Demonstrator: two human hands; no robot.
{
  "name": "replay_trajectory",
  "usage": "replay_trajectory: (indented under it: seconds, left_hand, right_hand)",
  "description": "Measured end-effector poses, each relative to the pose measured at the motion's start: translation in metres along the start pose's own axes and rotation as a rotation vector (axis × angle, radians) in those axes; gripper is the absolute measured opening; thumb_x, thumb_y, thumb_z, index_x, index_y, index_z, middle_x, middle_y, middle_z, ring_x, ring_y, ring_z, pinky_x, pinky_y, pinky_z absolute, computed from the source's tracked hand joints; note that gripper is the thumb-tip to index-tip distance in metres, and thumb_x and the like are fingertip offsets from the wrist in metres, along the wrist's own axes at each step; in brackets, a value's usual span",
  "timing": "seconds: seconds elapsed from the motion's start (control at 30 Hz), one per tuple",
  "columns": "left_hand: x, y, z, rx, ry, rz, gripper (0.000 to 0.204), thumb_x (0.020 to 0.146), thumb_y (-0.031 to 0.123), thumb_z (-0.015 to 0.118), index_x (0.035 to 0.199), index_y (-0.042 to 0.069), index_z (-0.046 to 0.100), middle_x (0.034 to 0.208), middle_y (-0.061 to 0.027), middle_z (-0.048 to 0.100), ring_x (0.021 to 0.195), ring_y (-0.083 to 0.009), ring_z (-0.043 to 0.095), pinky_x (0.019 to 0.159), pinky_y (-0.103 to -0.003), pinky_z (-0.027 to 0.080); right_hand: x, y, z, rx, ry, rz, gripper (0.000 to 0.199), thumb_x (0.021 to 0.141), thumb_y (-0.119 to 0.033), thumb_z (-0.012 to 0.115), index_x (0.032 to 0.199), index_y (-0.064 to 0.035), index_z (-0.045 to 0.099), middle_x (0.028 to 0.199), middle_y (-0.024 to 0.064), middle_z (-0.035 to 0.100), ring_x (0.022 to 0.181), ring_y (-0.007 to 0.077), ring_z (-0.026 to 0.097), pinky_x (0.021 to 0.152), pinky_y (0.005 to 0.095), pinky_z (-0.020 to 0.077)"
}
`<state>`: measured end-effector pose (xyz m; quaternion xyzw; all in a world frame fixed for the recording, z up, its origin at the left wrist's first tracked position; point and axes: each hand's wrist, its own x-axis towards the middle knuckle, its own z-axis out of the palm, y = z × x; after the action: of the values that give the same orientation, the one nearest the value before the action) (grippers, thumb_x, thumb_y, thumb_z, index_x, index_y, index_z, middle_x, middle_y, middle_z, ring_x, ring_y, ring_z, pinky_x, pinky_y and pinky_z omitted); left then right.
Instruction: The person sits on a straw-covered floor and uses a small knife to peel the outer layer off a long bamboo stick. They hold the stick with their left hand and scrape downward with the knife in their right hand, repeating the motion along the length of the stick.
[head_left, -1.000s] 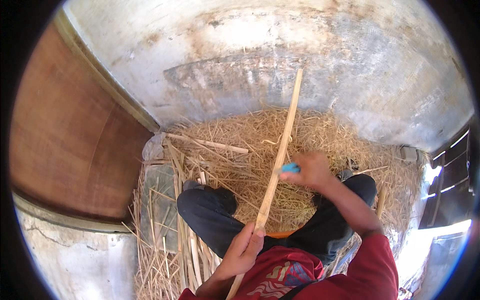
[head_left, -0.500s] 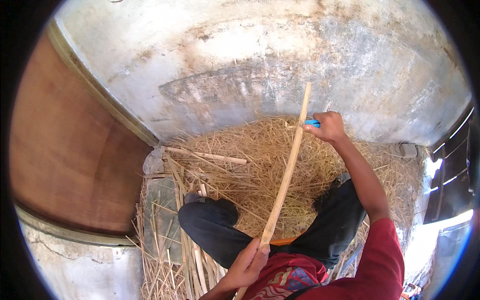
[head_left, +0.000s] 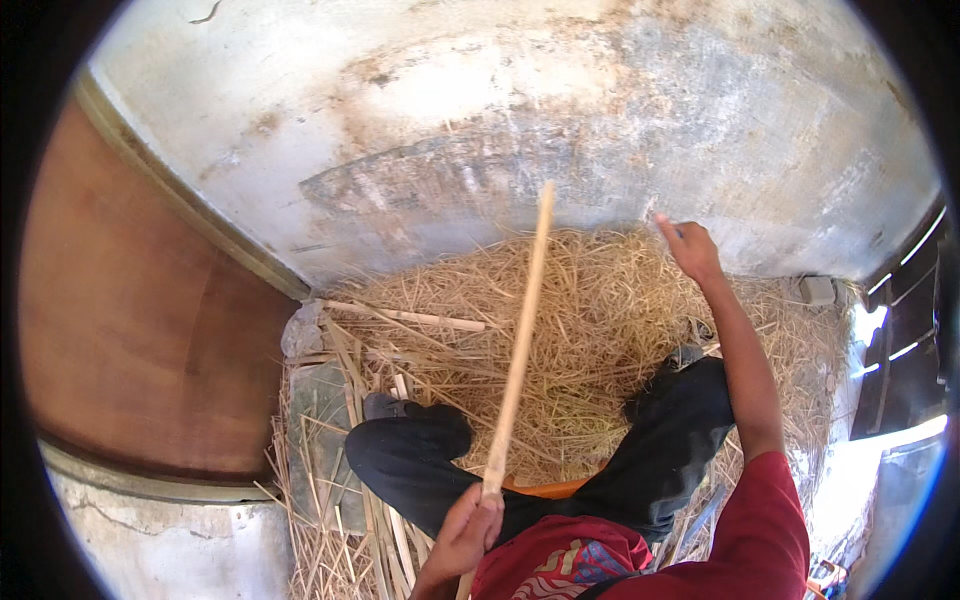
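Pale wood forms the slender strip (head_left: 522, 345) the left hand (head_left: 468, 527) grips; the right hand (head_left: 693, 252) clasps a near-hidden tool (head_left: 680, 233)

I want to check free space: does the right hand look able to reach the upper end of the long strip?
Probably yes: the right hand is apart from the long strip, but nothing visible blocks the way to its upper end; the left hand holds it lower down.
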<state>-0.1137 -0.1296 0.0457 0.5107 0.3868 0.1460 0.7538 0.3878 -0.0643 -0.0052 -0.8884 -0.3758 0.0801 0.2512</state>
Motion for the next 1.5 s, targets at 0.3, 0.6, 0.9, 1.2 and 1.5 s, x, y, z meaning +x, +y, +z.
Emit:
replay_trajectory:
  seconds: [0.3, 0.6, 0.9, 1.2, 1.5]
  left_hand:
    - [0.025, 0.014, 0.016, -0.082, -0.069, 0.079, 0.027, 0.101, 0.028, 0.038, 0.092, 0.004, 0.047, 0.056, 0.0026, 0.038, 0.048, -0.006, 0.033, 0.053, -0.02, 0.032]
    - [0.012, 0.017, 0.018, -0.021, -0.059, 0.116, 0.026, 0.101, 0.029, 0.039, 0.092, 0.005, 0.045, 0.058, 0.0025, 0.038, 0.049, -0.0056, 0.033, 0.05, -0.02, 0.029]
    - [-0.002, 0.014, 0.014, 0.088, -0.076, 0.144, 0.028, 0.1, 0.032, 0.041, 0.094, 0.005, 0.045, 0.061, 0.0028, 0.039, 0.052, -0.0041, 0.035, 0.047, -0.02, 0.029]
    - [-0.018, 0.008, 0.017, 0.038, -0.112, 0.064, 0.021, 0.102, 0.022, 0.039, 0.091, 0.005, 0.041, 0.066, 0.0036, 0.039, 0.056, -0.0035, 0.035, 0.05, -0.02, 0.032]
    - [-0.026, 0.002, 0.006, 0.201, -0.103, -0.042, 0.023, 0.101, 0.026, 0.04, 0.1, 0.005, 0.048, 0.073, 0.0023, 0.045, 0.065, -0.0048, 0.042, 0.058, -0.02, 0.034]
  right_hand:
    - [-0.138, -0.116, 0.011, -0.03, -0.209, -0.787, 0.074, 0.074, -0.08, 0.047, 0.061, -0.0085, 0.063, 0.049, 0.0106, 0.053, 0.048, 0.0287, 0.059, 0.049, 0.0403, 0.0474]
    - [-0.105, -0.111, 0.035, -0.043, 0.028, -0.73, 0.07, 0.071, -0.077, 0.055, 0.051, -0.0097, 0.051, 0.045, 0.0073, 0.047, 0.041, 0.0266, 0.053, 0.041, 0.0395, 0.0416]
    - [-0.088, -0.11, 0.042, -0.044, 0.227, -0.92, 0.07, 0.069, -0.078, 0.056, 0.049, -0.0109, 0.048, 0.044, 0.0045, 0.047, 0.038, 0.0228, 0.05, 0.039, 0.0374, 0.0395]
    - [-0.031, -0.079, 0.046, -0.104, 0.248, -0.638, 0.073, 0.074, -0.08, 0.047, 0.056, -0.0099, 0.059, 0.045, 0.0059, 0.051, 0.047, 0.0264, 0.057, 0.046, 0.0402, 0.0454]
    - [0.071, 0.036, 0.038, 0.22, 0.338, 0.048, 0.069, 0.088, -0.069, 0.037, 0.075, -0.0048, 0.059, 0.065, 0.0081, 0.062, 0.065, 0.0169, 0.064, 0.055, 0.0354, 0.0503]
